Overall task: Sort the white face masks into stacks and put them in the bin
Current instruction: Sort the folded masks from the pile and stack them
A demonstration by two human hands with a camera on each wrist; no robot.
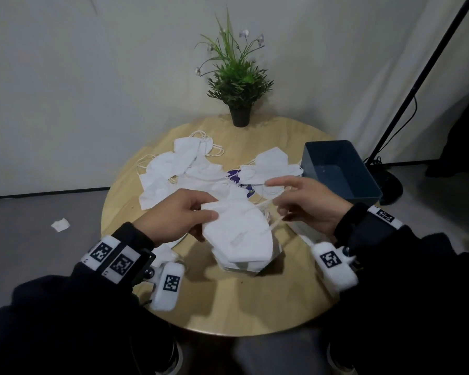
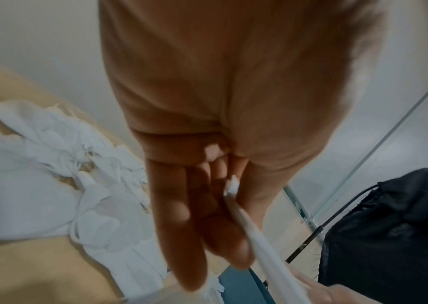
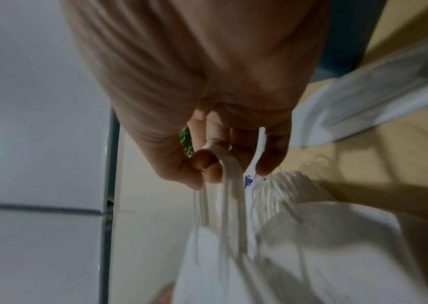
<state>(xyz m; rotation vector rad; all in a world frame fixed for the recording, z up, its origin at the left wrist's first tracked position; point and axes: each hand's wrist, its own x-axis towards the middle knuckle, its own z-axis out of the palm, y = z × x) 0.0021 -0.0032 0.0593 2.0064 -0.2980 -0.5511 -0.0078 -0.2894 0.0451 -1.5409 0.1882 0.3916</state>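
Our left hand (image 1: 173, 215) pinches the left edge of a stack of folded white masks (image 1: 238, 234), thumb on top and fingers curled beneath. Our right hand (image 1: 306, 204) has its thumb and lower fingers closed on the stack's elastic ear loops (image 3: 229, 185), pulling them taut to the right, while the index finger points out to the left. Both forearms reach in from the near side, wrists level, hands just above the round wooden table (image 1: 228, 301). The stack is held at the near middle of the table, slightly fanned, its top mask smooth and creased down the centre. Loose masks (image 1: 179, 169) lie scattered further away. The blue bin (image 1: 341, 169) sits at the right edge.
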